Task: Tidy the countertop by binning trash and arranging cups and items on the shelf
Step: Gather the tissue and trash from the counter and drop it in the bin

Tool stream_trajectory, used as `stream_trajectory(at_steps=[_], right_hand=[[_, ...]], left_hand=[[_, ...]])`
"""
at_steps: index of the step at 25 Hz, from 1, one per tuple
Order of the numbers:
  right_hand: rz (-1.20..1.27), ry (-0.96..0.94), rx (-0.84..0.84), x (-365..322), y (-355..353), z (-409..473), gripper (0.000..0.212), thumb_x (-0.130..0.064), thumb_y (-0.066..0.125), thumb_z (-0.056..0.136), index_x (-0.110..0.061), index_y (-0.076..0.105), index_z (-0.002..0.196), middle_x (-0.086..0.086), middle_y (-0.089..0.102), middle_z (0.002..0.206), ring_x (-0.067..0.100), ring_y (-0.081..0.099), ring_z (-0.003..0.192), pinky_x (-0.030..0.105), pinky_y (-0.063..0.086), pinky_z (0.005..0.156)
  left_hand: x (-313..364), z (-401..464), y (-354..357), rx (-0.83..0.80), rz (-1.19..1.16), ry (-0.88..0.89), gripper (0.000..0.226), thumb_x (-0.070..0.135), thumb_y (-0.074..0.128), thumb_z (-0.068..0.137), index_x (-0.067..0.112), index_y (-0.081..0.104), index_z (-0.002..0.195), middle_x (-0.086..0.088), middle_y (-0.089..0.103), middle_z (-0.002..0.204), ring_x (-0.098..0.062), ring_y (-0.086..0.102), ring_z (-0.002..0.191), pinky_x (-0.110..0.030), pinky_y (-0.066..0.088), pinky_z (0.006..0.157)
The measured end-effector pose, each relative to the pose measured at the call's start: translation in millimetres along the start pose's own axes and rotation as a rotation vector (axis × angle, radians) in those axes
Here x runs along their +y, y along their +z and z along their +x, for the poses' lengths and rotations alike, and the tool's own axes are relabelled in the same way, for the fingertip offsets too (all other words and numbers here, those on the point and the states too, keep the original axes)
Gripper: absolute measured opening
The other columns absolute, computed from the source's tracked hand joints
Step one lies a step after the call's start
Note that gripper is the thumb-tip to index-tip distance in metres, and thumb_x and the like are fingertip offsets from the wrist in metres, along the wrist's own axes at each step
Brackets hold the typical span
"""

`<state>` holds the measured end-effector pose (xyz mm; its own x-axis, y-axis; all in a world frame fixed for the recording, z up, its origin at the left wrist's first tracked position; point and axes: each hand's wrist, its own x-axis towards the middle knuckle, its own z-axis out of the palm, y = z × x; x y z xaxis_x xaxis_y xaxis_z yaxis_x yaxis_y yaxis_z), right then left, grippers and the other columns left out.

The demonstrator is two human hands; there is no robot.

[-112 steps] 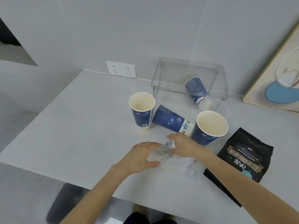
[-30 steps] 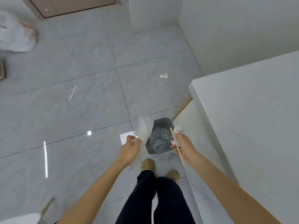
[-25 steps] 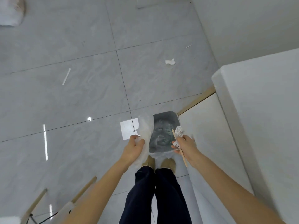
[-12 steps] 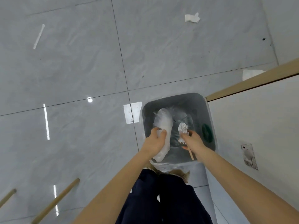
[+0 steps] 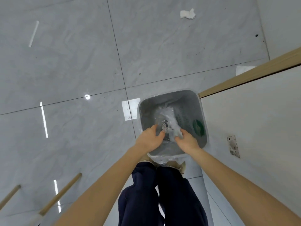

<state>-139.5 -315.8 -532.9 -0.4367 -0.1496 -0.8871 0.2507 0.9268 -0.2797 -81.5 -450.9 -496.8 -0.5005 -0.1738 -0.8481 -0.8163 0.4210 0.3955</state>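
Trash, blurred white plastic, sits in the grey bin just beyond your 2 hands, long axis running away from you; left hand and right hand both released.

bin mouth open, cabinet crowding right

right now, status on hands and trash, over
Left hand, right hand open over bin. Crumpled trash blurred, inside bin. Nothing blocking.
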Motion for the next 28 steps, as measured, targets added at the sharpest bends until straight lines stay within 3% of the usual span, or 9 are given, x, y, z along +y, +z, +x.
stream_trajectory(at_steps=[5,8,11,17,28], right_hand=[[-0.367,-0.177,0.136,-29,-22,-81,0.059,-0.029,0.043,0.090,-0.015,0.019,0.142,0.011,0.026,0.151,0.028,0.024,0.138,0.047,0.025,0.112],[-0.515,-0.251,0.167,-46,-36,-144,0.063,-0.035,0.042,0.090,-0.020,0.013,0.143,0.010,0.015,0.155,0.027,0.010,0.143,0.049,0.013,0.116],[-0.555,-0.297,0.207,-62,-52,-210,0.066,-0.040,0.043,0.089,-0.023,0.011,0.143,0.008,0.010,0.156,0.027,0.004,0.143,0.051,0.006,0.115],[-0.632,-0.319,0.298,-85,-81,-337,0.071,-0.049,0.042,0.087,-0.025,0.007,0.144,0.007,0.003,0.157,0.030,-0.004,0.143,0.053,-0.001,0.115],[-0.514,-0.356,0.706,-101,-157,-469,0.069,-0.052,0.038,0.087,-0.028,0.006,0.143,0.002,-0.001,0.157,0.029,-0.009,0.143,0.053,-0.007,0.114]], left_hand=[[19,-79,-32,0.016,0.228,0.089,0.057,0.041,0.036,0.089,0.018,0.019,0.138,-0.009,0.031,0.147,-0.029,0.036,0.129,-0.046,0.030,0.107],[33,-134,-56,0.072,0.383,0.148,0.060,0.043,0.038,0.088,0.019,0.017,0.138,-0.006,0.027,0.149,-0.028,0.027,0.134,-0.051,0.017,0.110],[48,-188,-83,0.128,0.479,0.170,0.063,0.046,0.038,0.088,0.021,0.012,0.139,-0.005,0.020,0.151,-0.030,0.017,0.138,-0.053,0.008,0.112],[73,-290,-123,0.226,0.545,0.291,0.068,0.048,0.040,0.086,0.025,0.005,0.140,-0.005,0.013,0.153,-0.032,0.009,0.140,-0.053,0.005,0.112],[180,-391,-187,0.394,0.710,0.574,0.074,0.058,0.036,0.083,0.026,0.002,0.140,-0.006,0.010,0.154,-0.030,0.007,0.140,-0.051,0.003,0.113]])
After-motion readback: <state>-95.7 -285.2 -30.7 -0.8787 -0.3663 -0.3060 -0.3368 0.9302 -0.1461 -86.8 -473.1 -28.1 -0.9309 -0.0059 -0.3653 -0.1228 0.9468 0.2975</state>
